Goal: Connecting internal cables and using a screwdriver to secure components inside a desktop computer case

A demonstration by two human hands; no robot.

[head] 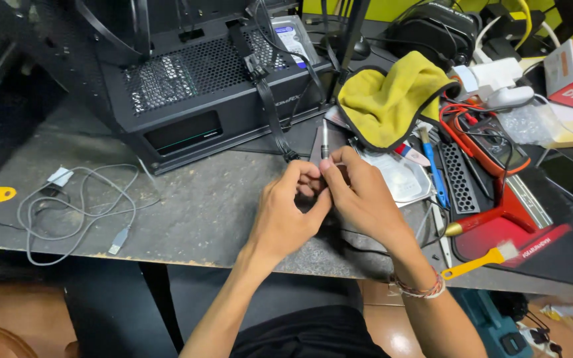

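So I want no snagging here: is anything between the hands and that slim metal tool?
Nothing visible: the left hand and the right hand already pinch the slim metal tool, whose tip points up toward the black computer case.

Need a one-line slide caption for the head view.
Both hands, left hand and right hand, grip a slim metal tool beside a black computer case.

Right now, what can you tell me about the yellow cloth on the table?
The yellow cloth looks soft and fuzzy, like a cleaning cloth, with a dark edge sewn around it. It lies crumpled and folded in a heap, not flat, on the far side of the grey table, past the right hand. It rests on top of clutter: a red and black meter with red wires sits beside it, and a black computer case stands to its other side. Neither hand touches it.
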